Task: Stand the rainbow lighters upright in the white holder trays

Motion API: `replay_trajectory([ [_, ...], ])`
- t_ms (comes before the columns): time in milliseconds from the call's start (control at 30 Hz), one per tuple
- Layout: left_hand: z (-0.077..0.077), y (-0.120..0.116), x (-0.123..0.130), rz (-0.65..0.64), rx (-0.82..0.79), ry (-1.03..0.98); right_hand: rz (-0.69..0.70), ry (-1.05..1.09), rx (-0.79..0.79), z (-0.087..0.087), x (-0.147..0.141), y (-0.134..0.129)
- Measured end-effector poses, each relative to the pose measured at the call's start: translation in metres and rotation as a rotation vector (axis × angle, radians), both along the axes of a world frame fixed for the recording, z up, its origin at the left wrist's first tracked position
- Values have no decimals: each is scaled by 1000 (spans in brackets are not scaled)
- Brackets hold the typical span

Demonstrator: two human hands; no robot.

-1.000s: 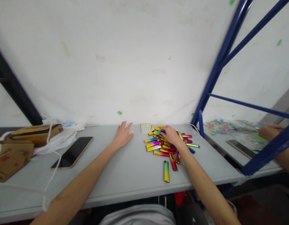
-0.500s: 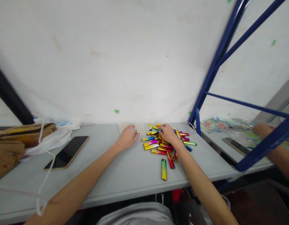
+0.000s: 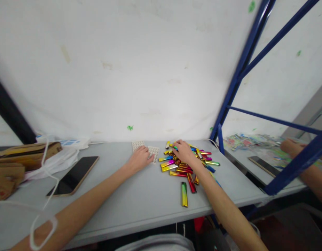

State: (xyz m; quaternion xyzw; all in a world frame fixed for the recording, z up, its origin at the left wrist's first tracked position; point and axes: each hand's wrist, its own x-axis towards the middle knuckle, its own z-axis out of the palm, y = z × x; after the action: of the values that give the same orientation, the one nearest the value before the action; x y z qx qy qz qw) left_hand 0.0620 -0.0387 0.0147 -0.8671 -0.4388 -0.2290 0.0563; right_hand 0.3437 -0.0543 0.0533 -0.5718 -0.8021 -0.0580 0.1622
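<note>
A loose pile of shiny, gradient-coloured lighters [image 3: 168, 163] lies right of centre on the grey table. My right hand [image 3: 183, 151] rests over the back of the pile, fingers bent down among the lighters; whatever the fingertips grip is hidden. Apart from the heap, nearest the table edge, lies a green-and-yellow lighter [image 3: 184, 195]. My left hand [image 3: 140, 158] is at a white studded plate [image 3: 154, 152], its fingers curled and its thumb on the near side at the plate's corner. Behind my left fingers sits another white studded plate [image 3: 137, 144].
A black-screened phone [image 3: 74, 176] lies at left, with a white cable [image 3: 49, 170] looping in front. Further left are cardboard packaging [image 3: 27, 157] and a white plastic bag [image 3: 64, 160]. A blue metal frame [image 3: 235, 82] rises at right. Another person's arm [image 3: 313, 174] reaches over the adjoining table.
The right-hand studded plate has turned and come slightly toward me with my left hand. My right hand has shifted a little left over the pile. The camera view has tilted slightly.
</note>
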Motion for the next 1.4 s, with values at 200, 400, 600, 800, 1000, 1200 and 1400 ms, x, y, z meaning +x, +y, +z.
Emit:
replay_trajectory([
  [200,-4,-20,-39,-106,2,-91,-15,-110,-58,11,-43,33],
  [400,5,-33,-74,-104,-110,-161,-179,-140,-115,3,-74,60],
  [600,24,-35,-79,-81,-315,-185,-153,-80,-131,-4,-76,61],
  [800,27,-48,-78,-58,-338,-68,-38,24,-125,15,-61,62],
  [1000,23,-48,-71,-98,-394,-90,84,486,-127,19,-36,44],
  [1200,22,-32,-60,-181,-447,-109,193,784,-74,4,-22,34],
  [1400,35,-16,-39,-188,-511,10,309,1076,-114,0,-40,26],
])
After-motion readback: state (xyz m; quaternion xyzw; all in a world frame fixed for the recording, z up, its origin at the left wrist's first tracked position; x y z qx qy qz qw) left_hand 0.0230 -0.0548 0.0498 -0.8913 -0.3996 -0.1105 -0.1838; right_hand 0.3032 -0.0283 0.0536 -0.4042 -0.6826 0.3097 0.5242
